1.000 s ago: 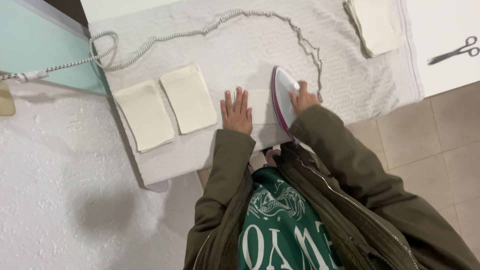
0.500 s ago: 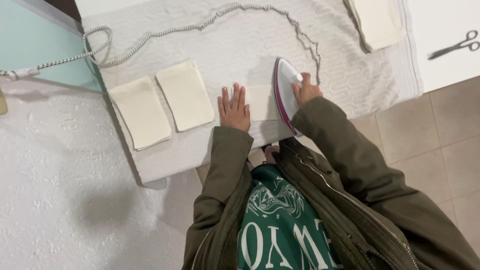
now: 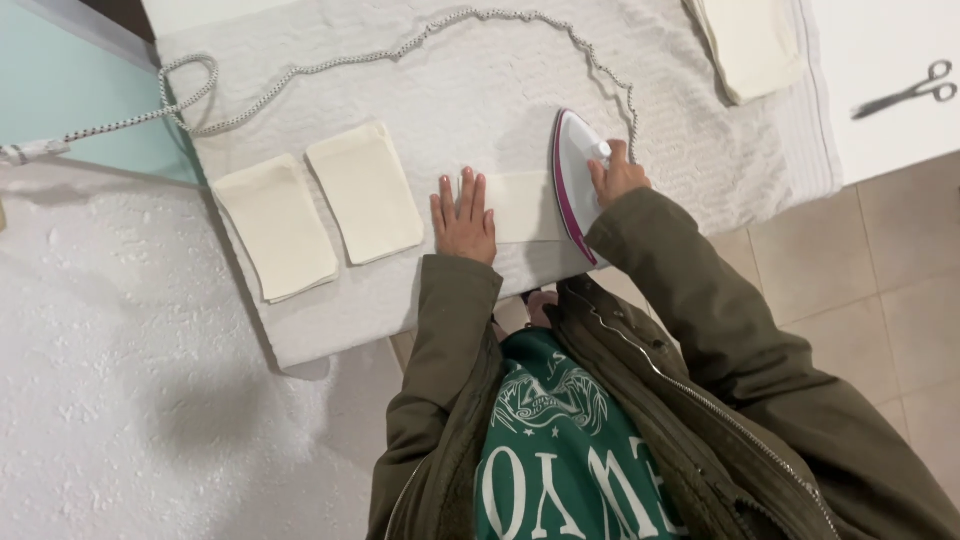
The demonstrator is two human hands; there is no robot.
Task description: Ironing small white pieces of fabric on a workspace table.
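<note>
My right hand [image 3: 618, 177] grips the handle of a white iron with a purple rim [image 3: 572, 172], which rests on the right end of a small cream cloth piece [image 3: 522, 207]. My left hand [image 3: 463, 217] lies flat with fingers spread on the left end of that same piece. All of it sits on a white towel [image 3: 480, 90] spread over the table. The iron's braided cord [image 3: 330, 65] loops across the towel's far side toward the left.
Two more cream cloth rectangles [image 3: 365, 192] [image 3: 277, 226] lie side by side left of my hands. A folded cream stack [image 3: 750, 42] sits at the far right of the towel. Scissors [image 3: 908, 90] lie on a white surface beyond. Tiled floor is to the right.
The iron and my right hand have stayed on the cloth piece with little shift; the view has drifted slightly. My left hand remains flat on the cloth.
</note>
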